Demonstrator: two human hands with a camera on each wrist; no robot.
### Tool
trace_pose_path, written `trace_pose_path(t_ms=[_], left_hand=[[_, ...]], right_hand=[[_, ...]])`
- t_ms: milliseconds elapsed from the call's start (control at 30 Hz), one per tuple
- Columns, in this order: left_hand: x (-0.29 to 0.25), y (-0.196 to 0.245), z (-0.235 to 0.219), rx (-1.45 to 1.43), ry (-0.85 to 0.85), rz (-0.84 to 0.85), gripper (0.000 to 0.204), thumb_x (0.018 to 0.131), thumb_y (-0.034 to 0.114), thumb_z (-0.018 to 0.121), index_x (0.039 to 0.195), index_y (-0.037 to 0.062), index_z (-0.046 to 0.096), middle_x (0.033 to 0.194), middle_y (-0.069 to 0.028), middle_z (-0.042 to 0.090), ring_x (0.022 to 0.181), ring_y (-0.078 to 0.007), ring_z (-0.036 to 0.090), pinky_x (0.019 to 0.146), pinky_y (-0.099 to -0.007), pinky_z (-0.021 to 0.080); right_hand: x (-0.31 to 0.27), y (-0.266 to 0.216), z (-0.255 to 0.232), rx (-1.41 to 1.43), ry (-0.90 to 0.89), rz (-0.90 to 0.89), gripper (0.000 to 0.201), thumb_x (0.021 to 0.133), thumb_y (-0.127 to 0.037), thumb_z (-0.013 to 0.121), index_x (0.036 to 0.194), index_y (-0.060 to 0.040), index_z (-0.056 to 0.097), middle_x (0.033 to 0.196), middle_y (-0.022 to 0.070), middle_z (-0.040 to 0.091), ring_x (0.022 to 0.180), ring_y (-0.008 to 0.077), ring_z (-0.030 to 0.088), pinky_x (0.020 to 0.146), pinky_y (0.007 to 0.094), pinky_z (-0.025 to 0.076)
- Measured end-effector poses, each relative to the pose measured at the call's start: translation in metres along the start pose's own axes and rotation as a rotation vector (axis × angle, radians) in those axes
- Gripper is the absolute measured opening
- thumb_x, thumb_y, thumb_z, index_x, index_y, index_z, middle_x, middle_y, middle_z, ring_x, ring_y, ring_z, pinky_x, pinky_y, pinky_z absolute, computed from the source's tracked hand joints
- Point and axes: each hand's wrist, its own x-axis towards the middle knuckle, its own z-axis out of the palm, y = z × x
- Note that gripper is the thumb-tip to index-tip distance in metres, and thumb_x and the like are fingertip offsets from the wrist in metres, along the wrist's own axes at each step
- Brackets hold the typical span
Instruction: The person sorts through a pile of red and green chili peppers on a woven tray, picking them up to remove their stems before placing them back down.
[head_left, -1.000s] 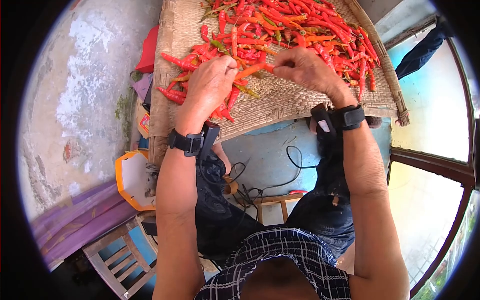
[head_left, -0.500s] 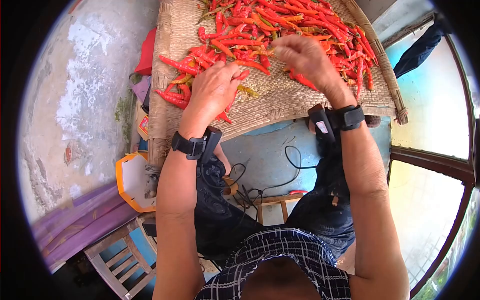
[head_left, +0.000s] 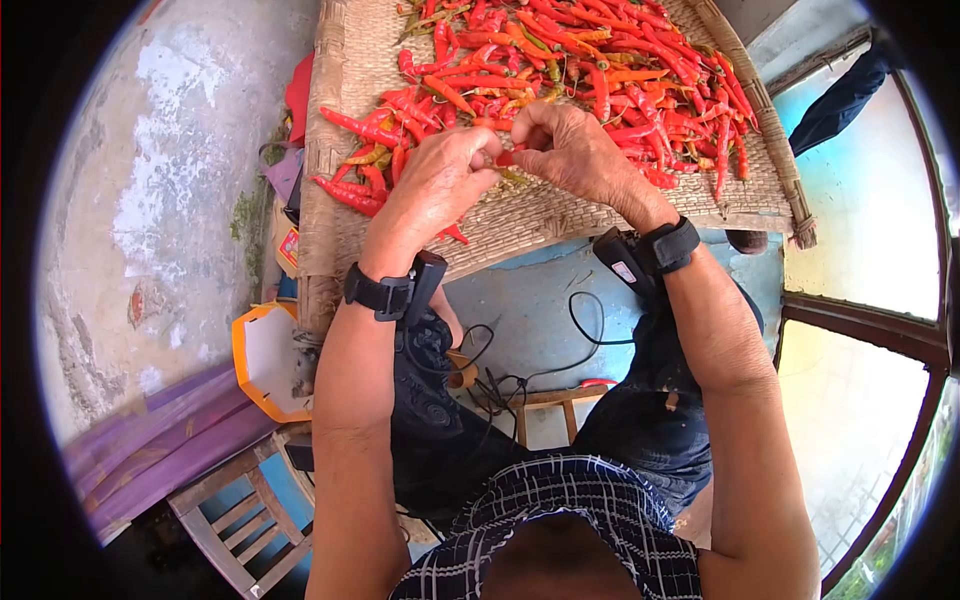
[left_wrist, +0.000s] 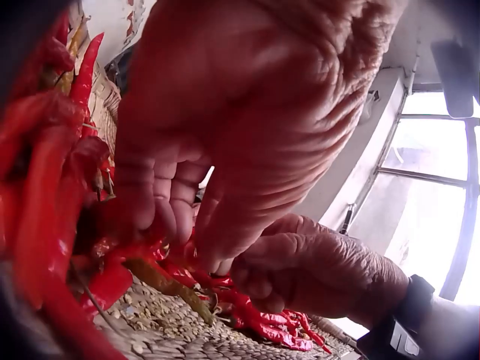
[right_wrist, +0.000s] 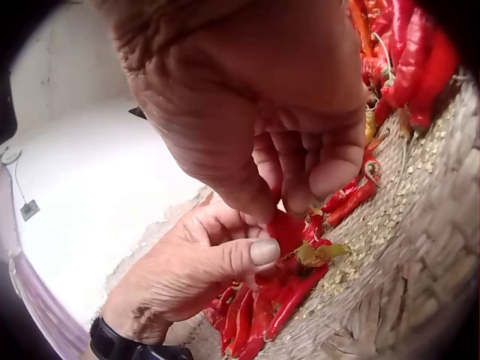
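Observation:
Close together over the near part of a woven mat, my two hands meet at a red chili pepper. My left hand holds it between thumb and fingers. From the other side, the fingertips of my right hand pinch its end. Most of this chili is covered by fingers in the head view, where only a short red bit shows between the hands. Loose chilies lie right beside the left hand, and a yellowish-green chili lies just under both hands.
A large heap of red and orange chilies covers the far and right parts of the woven mat. Small pale seeds lie scattered on the weave. Below the mat are black cables and a small wooden stool.
A second ago both hands held a long orange-red chili. The right hand then moved away to the right, and that chili lay on the mat. Now the right hand is back against the left at another chili.

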Motion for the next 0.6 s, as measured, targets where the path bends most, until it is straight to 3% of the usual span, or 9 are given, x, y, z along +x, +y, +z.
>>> trace_pose_path(t_ms=[67,133,333,467,533,600], left_hand=[[-0.003,-0.009,0.003,0.079,0.067,0.066,0.023,0.077,0.004,0.063,0.099,0.0018,0.057,0.083,-0.0128,0.059,0.076,-0.0262,0.059,0.069,-0.0367,0.048],[-0.004,-0.011,0.002,0.157,0.133,0.132,0.027,0.076,0.003,0.062,0.102,0.0025,0.056,0.088,-0.0146,0.060,0.080,-0.0288,0.059,0.072,-0.0380,0.048],[-0.003,-0.008,0.000,0.410,0.007,0.003,0.029,0.077,0.005,0.060,0.107,0.0056,0.057,0.093,-0.0167,0.059,0.091,-0.0350,0.058,0.078,-0.0429,0.046],[-0.001,-0.011,0.011,0.527,0.004,0.007,0.024,0.078,0.010,0.058,0.102,0.0081,0.061,0.090,-0.0152,0.058,0.090,-0.0335,0.058,0.074,-0.0444,0.047],[0.002,-0.011,0.011,0.603,-0.030,-0.018,0.023,0.078,0.011,0.057,0.100,0.0087,0.062,0.090,-0.0145,0.058,0.090,-0.0326,0.059,0.073,-0.0441,0.047],[0.003,-0.011,0.010,0.631,-0.077,-0.045,0.020,0.077,0.010,0.056,0.096,0.0087,0.063,0.090,-0.0129,0.059,0.090,-0.0310,0.059,0.071,-0.0438,0.048]], right_hand=[[-0.003,-0.006,-0.005,-0.073,0.050,-0.006,0.011,0.079,-0.005,0.065,0.084,-0.0025,0.056,0.069,-0.0018,0.054,0.065,0.0053,0.050,0.058,0.0235,0.043],[-0.003,-0.007,-0.013,-0.006,-0.005,0.034,0.014,0.070,-0.003,0.066,0.080,-0.0005,0.056,0.066,0.0051,0.057,0.063,0.0121,0.053,0.059,0.0277,0.045],[-0.004,-0.011,-0.047,0.127,-0.016,0.083,0.009,0.075,-0.004,0.064,0.082,-0.0037,0.059,0.069,-0.0028,0.055,0.064,0.0075,0.051,0.058,0.0240,0.043],[-0.002,-0.001,-0.071,0.274,0.127,0.071,0.007,0.079,-0.007,0.063,0.085,-0.0066,0.060,0.072,-0.0029,0.055,0.063,0.0055,0.050,0.056,0.0217,0.042],[-0.003,0.001,-0.083,0.502,0.316,-0.032,0.006,0.080,-0.007,0.063,0.085,-0.0070,0.060,0.073,-0.0010,0.057,0.062,0.0061,0.051,0.054,0.0223,0.042],[-0.001,0.005,-0.093,0.541,0.381,-0.089,0.012,0.082,-0.004,0.060,0.094,-0.0062,0.058,0.079,0.0022,0.060,0.065,0.0094,0.054,0.060,0.0218,0.044]])
